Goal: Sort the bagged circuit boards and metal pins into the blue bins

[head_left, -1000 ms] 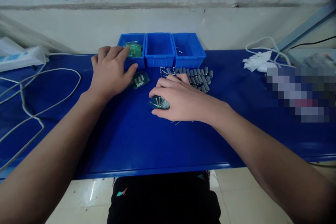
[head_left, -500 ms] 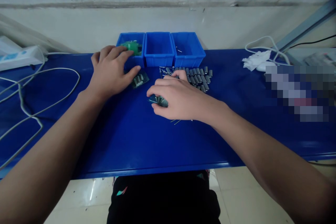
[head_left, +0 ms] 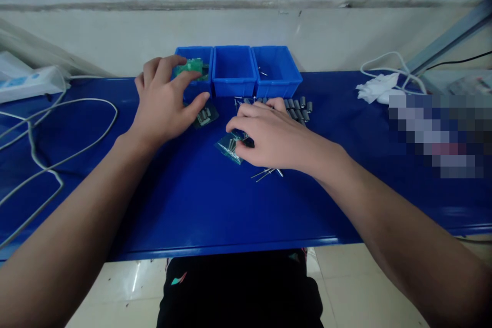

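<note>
My left hand (head_left: pixel 163 100) is open with fingers spread, its fingertips at the left blue bin (head_left: pixel 198 93), which holds green bags (head_left: pixel 194 65). Below its thumb lies a small clear bag of metal parts (head_left: pixel 205 116). My right hand (head_left: pixel 269 133) is open and curved over the table, beside another small bag with pins (head_left: pixel 230 146); whether its fingertips touch anything is hidden. Dark grey cylinders (head_left: pixel 298 105) stand in rows behind and right of it. Thin metal pins (head_left: pixel 264 173) lie just in front of it.
The middle blue bin (head_left: pixel 235 87) and right blue bin (head_left: pixel 277 88) adjoin the left one; the right holds a few pins. White cables (head_left: pixel 57 177) and a power strip (head_left: pixel 31 87) lie left. Crumpled tissue (head_left: pixel 378 87) lies right.
My right hand has shifted slightly right and uncovered more of the bag with pins that was between its fingers. My left fingers have moved up a little at the left bin.
</note>
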`<state>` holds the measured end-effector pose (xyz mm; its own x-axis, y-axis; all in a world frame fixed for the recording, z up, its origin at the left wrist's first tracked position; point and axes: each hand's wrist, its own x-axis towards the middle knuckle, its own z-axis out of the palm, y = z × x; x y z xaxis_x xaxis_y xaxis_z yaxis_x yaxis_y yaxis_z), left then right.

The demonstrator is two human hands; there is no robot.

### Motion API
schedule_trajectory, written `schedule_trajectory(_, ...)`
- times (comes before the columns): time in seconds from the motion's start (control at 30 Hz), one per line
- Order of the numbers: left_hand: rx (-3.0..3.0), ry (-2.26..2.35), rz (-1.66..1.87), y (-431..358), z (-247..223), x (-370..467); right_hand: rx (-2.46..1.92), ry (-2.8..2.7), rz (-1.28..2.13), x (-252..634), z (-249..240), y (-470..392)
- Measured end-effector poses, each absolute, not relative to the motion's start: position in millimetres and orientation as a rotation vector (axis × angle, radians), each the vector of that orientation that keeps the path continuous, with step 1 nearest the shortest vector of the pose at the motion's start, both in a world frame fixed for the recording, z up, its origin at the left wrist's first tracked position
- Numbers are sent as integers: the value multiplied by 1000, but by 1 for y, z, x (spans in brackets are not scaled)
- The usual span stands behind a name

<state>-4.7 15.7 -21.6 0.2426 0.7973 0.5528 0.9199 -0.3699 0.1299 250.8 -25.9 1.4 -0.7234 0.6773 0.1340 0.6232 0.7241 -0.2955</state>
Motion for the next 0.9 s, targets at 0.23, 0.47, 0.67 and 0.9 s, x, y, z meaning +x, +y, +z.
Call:
schedule_trajectory(0.23,-2249,-1541,-829,13,-20,0,-1038,-2702,368,253,-3,-23)
schedule_trajectory(0.47,-2372,-1270,-917,8,-13,6,-1050,-2715,394,252,-2,-26)
schedule_trajectory(0.67,-2469,-1137,-904,3,-8,9,-1038,-2752,380,255,-4,-26)
schedule_trajectory(0.9,-2494,-1210,-862,-1,-4,9,-1020,-2761,407,254,-5,-27)
